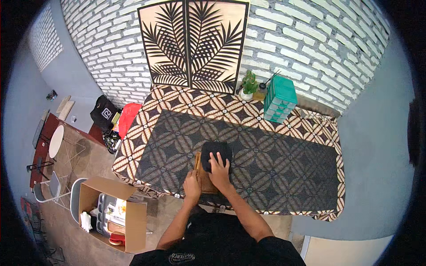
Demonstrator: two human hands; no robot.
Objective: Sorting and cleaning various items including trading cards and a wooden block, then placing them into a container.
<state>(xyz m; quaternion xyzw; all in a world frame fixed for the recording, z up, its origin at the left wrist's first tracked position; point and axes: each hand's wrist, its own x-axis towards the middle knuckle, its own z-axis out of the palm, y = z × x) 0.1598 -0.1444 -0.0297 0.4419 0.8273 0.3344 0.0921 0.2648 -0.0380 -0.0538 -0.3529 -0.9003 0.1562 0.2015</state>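
A table with a brown and cream patterned cloth (130,158) and a dark see-through mat (283,169) lies before me. My right hand (219,171) rests with spread fingers on a black, rounded, soft-looking item (213,148). Beneath and beside it, near the table's front edge, is a brown wooden item (208,184), partly hidden by my hands. My left hand (192,184) is closed at the left side of this item, its fingertips curled at a narrow wooden edge (198,161). What my left fingers grip is hard to make out.
Along the back stand a palm-leaf panel (189,46), a potted plant (248,87) and a green drawer unit (280,98). A red bag (128,118) is by the table's left end. An open cardboard box (135,226) with mixed things stands at lower left, by a chair (76,199).
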